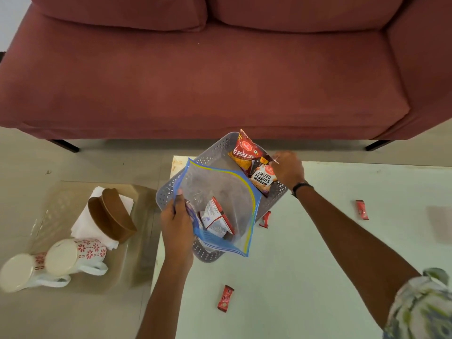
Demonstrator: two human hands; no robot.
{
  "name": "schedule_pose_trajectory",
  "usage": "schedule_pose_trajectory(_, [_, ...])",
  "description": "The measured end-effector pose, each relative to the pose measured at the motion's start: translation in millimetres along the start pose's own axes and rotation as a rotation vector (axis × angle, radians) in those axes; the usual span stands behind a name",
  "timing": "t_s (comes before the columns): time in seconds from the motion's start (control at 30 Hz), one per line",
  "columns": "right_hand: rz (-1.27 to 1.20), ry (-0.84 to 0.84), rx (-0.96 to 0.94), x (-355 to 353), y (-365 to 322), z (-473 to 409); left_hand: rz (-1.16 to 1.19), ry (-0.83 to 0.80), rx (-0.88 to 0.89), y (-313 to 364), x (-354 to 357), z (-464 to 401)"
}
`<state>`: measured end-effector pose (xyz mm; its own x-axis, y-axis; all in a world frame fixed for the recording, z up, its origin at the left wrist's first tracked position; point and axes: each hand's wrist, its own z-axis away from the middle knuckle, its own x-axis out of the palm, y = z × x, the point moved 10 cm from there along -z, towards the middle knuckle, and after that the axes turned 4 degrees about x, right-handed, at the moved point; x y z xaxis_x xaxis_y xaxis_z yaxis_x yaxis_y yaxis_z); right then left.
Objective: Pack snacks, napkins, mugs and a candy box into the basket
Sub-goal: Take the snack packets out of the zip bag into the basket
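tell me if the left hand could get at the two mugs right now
Probably not at once: the left hand grips the zip bag over the basket. The mugs lie unobstructed on the low glass table to its left.

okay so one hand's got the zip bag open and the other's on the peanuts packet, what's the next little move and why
Probably let the right hand lift the salted peanuts packet out of the grey basket and drop it into the zip bag. The left hand holds its mouth open, and similar packets already sit inside.
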<state>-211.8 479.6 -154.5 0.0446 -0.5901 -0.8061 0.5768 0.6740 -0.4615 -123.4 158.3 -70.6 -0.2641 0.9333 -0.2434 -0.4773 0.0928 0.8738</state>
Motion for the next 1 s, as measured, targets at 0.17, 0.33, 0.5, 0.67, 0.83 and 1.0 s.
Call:
schedule_pose_trajectory(0.17, [0.144, -0.012, -0.064, 3, 1, 14, -0.016, -0.008, 0.006, 6, 1, 3])
schedule_pose_trajectory(0.33, [0.066, 0.105, -0.137, -35, -22, 41, -0.063, -0.007, 0.037, 12, 0, 6])
schedule_pose_trajectory(0.5, [-0.154, -0.014, -0.747, -71, -143, 161, -0.08, -0.057, 0.026, 14, 2, 10])
schedule_pose_trajectory(0.67, [0.729, -0.469, -0.756, 67, -148, 192, -0.091, -0.055, 0.073, 19, -1, 18])
schedule_pose_trajectory(0.83, [0.938, -0.416, -0.814, 138, -122, 143, -0.115, -0.04, 0.114, 8, -6, 22])
schedule_pose_trajectory(1.0, [0.851, -0.452, -0.968, 156, -122, 158, -0.131, -0.004, 0.158, 0, -10, 23])
